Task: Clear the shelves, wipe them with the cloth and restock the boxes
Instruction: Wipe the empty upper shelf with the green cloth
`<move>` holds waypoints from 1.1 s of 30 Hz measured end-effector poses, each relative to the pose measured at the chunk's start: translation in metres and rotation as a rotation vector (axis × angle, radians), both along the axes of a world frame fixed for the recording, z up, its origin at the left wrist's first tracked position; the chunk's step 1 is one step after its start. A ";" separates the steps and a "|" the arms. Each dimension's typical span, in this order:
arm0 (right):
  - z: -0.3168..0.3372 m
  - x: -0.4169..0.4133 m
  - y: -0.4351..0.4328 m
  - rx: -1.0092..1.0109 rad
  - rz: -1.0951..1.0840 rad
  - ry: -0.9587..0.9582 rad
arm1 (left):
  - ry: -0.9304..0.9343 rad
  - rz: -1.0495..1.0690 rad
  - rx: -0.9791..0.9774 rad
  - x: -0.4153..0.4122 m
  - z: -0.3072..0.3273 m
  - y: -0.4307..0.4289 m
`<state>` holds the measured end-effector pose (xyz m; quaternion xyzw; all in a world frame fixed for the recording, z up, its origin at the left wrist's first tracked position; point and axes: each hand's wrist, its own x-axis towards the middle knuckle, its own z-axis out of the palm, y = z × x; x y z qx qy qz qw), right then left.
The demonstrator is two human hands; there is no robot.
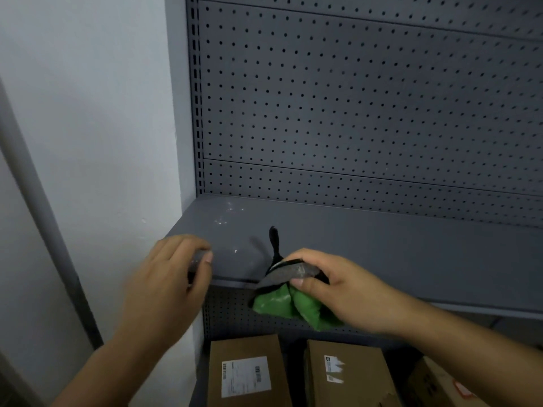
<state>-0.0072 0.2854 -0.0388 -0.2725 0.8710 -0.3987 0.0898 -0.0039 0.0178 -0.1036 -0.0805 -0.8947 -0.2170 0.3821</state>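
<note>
Your right hand (332,284) grips the bunched cloth (289,298) at centre frame; left hand (173,271) pinches the shelf (367,248) edge. Flatten cloth, wipe speckled upper-left corner first.

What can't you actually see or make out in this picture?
- Left hand: motion-blurred, so its hold on the shelf edge is unclear.
- Labels on the boxes: too small to read.
- Third box: cut off by the frame's bottom edge.
- Cloth: partly covered by the right hand.

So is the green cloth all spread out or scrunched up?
Scrunched up. The green cloth hangs bunched in folds from the right hand, which pinches it at the shelf edge.
</note>
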 end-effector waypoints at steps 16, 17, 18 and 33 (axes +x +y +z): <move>0.041 -0.075 0.026 -1.024 -0.503 -0.367 | -0.162 0.017 0.045 -0.024 -0.014 -0.036; 0.042 -0.085 0.019 -1.037 -0.498 -0.373 | -0.155 0.020 0.044 -0.025 -0.015 -0.037; 0.042 -0.093 0.011 -1.045 -0.486 -0.385 | -0.149 0.024 0.040 -0.026 -0.015 -0.038; 0.001 -0.136 0.004 0.134 -0.503 0.175 | -0.110 0.028 0.019 -0.028 -0.020 -0.042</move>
